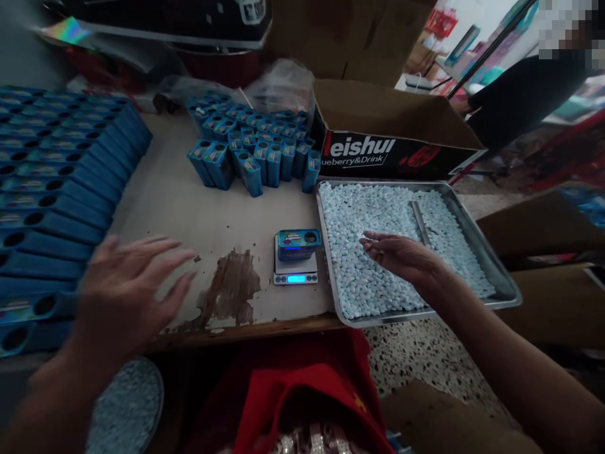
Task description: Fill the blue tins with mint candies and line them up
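Observation:
A small blue box (299,246) with a dark round hole in its top rests on a digital scale (296,267) with a lit blue display. To its right, my right hand (390,252) is over a metal tray (338,306) of pale blue-white pellets (368,290); its fingers are drawn together, and anything between them is too small to make out. My left hand (135,284), slightly blurred, hovers with its fingers apart beside the rows of blue boxes (57,202) on the left. It holds nothing. A flat metal strip (420,222) lies on the pellets.
More small blue boxes (265,154) stand loosely at the back of the table (165,170). A cardboard box (397,151) sits behind the tray. Below the table's front edge is a round container of pellets (125,403). Another person (524,101) is at the upper right.

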A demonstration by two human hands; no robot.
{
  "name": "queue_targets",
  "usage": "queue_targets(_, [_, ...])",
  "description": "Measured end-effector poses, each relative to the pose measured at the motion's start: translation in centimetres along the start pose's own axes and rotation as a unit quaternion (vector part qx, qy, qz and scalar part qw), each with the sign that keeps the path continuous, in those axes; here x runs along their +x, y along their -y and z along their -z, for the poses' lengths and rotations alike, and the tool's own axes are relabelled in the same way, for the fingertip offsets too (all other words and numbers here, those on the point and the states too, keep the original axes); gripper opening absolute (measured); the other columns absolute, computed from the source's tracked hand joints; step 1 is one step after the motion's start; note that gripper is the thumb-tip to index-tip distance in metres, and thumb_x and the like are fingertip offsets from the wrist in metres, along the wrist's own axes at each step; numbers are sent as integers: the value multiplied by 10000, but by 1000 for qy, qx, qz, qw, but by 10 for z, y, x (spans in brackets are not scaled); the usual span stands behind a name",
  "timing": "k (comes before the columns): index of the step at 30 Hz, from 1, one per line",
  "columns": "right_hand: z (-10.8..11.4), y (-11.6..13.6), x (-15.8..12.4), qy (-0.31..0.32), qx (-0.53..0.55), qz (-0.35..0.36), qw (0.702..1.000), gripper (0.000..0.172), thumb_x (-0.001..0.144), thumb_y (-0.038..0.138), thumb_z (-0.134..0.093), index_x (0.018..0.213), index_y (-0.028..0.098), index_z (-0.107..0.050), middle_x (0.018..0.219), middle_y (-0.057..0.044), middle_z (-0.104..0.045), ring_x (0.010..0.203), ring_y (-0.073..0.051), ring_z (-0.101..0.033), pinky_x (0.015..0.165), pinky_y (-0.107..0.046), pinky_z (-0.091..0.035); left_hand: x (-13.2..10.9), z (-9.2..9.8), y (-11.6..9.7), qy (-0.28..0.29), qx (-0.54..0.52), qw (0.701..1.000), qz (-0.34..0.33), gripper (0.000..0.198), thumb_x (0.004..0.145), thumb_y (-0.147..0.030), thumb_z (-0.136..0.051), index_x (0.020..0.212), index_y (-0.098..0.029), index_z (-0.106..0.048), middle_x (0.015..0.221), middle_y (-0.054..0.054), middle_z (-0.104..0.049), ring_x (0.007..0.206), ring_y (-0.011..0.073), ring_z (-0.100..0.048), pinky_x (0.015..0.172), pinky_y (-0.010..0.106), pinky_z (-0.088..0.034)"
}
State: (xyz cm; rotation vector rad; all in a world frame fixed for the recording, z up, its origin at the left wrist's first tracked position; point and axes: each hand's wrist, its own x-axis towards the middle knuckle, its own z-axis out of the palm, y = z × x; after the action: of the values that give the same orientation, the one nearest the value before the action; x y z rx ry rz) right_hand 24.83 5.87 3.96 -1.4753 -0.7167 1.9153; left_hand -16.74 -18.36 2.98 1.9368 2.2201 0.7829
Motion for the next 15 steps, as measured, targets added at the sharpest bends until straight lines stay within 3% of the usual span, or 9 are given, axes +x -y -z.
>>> queue_targets(2, [2, -3, -3, 20, -24, 5, 999, 287, 810, -96, -718, 1015, 103, -745, 1014, -148, -756, 788, -128, -726, 672, -143, -636, 21, -21, -31, -16, 79, 993, -90, 250, 926, -259, -703, 1167, -318, -739, 1362, 11, -723, 1343, 360, -637, 1312, 636, -219])
queue_targets(4, [-2, -2, -7, 56, -60, 21, 996, 161, 856, 47, -820, 996, 108, -768, 933, -111, -757, 656, -80, -654, 571, -110, -577, 39, -39, -51, -48, 108, 979, -163, 211, 963, -230, -673, 1148, -297, -750, 1300, 40, -764, 1267, 322, -696, 1302, 608, -271])
queue_targets(6, [-10, 1, -9, 111, -103, 33, 988, 167, 860, 214, -893, 931, 126, -769, 788, -48, -716, 521, -35, -515, 433, -102, -440, 53, -53, -61, -85, 105, 971, -198, 255, 968, -215, -683, 1207, -284, -738, 1282, 55, -776, 1242, 303, -713, 1294, 580, -305])
queue_targets(8, [-24, 6, -9, 165, -147, 47, 974, 253, 846, 320, -917, 857, 137, -743, 683, -2, -652, 469, -19, -416, 385, -129, -317, 63, -61, -65, -104, 97, 969, -202, 312, 974, -227, -697, 1282, -273, -712, 1275, 66, -778, 1201, 286, -730, 1281, 557, -343])
queue_targets(10, [-40, 12, -10, 202, -182, 70, 960, 293, 852, 363, -909, 827, 141, -719, 659, 12, -621, 480, -24, -409, 410, -153, -287, 68, -66, -66, -99, 78, 973, -191, 336, 988, -275, -706, 1324, -273, -692, 1265, 66, -778, 1165, 275, -740, 1271, 549, -368])
queue_targets(15, [-77, 28, -14, 257, -217, 79, 938, 241, 853, 283, -886, 1010, 161, -751, 745, 20, -607, 602, -67, -486, 543, -196, -394, 70, -75, -71, -61, -52, 990, -119, 489, 952, -426, -772, 1392, -263, -632, 1292, 67, -757, 1205, 273, -719, 1216, 500, -464])
